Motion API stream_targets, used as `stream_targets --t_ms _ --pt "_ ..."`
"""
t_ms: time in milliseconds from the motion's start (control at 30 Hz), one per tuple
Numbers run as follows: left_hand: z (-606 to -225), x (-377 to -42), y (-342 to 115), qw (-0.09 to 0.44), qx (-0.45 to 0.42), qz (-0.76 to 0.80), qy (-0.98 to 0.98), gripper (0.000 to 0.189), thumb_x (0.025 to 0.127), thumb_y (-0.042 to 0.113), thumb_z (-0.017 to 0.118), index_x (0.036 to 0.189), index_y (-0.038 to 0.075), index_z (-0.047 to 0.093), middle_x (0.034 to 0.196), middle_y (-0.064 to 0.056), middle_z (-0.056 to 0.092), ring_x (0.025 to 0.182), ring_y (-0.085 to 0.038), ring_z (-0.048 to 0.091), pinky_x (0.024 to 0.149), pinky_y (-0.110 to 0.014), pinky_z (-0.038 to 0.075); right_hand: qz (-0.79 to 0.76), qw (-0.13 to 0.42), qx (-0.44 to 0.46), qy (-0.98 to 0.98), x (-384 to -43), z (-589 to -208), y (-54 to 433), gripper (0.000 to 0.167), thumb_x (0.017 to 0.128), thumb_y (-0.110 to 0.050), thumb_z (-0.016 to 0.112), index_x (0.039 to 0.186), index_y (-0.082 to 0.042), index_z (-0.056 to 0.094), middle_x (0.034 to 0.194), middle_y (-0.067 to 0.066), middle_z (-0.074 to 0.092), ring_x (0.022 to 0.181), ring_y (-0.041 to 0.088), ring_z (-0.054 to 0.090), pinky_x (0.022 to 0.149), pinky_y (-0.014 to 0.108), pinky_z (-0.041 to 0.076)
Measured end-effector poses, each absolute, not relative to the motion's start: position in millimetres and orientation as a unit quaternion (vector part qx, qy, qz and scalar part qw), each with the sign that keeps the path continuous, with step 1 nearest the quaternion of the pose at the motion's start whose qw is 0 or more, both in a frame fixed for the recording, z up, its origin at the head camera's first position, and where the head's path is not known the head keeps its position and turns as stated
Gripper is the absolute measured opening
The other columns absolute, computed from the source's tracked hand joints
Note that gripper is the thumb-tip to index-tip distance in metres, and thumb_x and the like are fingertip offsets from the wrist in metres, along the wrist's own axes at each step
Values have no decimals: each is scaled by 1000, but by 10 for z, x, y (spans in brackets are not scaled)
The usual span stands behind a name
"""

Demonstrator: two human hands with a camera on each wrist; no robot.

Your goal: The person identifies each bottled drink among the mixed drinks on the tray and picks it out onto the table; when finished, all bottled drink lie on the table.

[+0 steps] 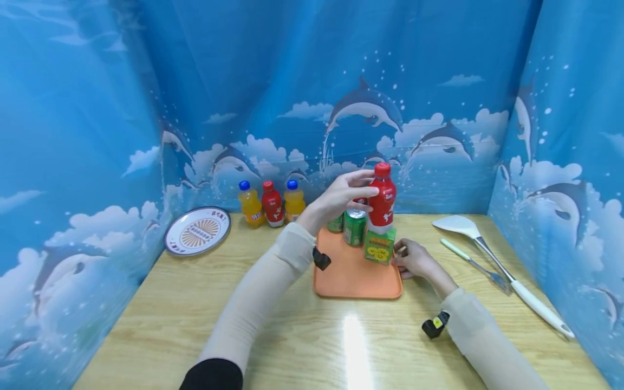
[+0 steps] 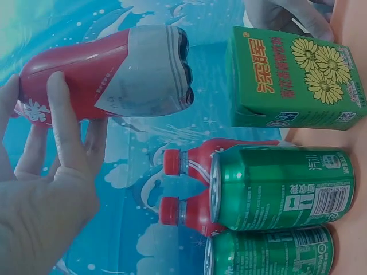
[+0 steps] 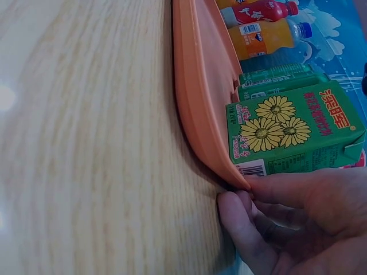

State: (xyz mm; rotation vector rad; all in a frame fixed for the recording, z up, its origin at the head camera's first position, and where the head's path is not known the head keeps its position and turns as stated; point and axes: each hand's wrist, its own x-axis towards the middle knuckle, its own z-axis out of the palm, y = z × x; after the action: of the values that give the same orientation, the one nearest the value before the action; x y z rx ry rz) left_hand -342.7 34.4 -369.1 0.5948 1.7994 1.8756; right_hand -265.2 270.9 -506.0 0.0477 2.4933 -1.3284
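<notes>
The left hand (image 1: 338,195) grips a red bottle (image 1: 383,196) by its upper half, base free above the tray (image 1: 356,280), seemingly behind the carton (image 1: 379,248); the right hand (image 1: 414,259) pinches the tray's rim, which should steady it.

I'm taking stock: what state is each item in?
Raised red plastic bottle: capped, gripped by left hand
Standing red plastic bottles: capped
Orange plastic bottles: capped, upright
Green cardboard carton: upright
Green metal cans: upright
Orange plastic tray: loaded, rim held by right hand
Long white-handled spatula: flat
Green-handled metal fork: flat
Round white plate: face-up
</notes>
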Motion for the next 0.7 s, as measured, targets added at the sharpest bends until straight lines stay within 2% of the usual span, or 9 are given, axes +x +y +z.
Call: stream_targets --t_ms 300,700 --pt "-3532 -3369 57 224 206 686 661 61 102 17 68 159 15 47 161 -9 52 145 -30 54 98 -44 63 -468 165 10 868 -2658 -5055 2697 39 99 -1 65 132 9 48 101 19 63 76 19 69 65 38 66" --pt "-3441 -3338 -598 170 184 689 681 57 102 18 68 156 18 50 160 -8 53 145 -31 53 104 -50 61 -468 176 5 866 -2686 -5065 2735 40 100 -3 64 133 9 47 103 19 64 77 18 69 66 37 67"
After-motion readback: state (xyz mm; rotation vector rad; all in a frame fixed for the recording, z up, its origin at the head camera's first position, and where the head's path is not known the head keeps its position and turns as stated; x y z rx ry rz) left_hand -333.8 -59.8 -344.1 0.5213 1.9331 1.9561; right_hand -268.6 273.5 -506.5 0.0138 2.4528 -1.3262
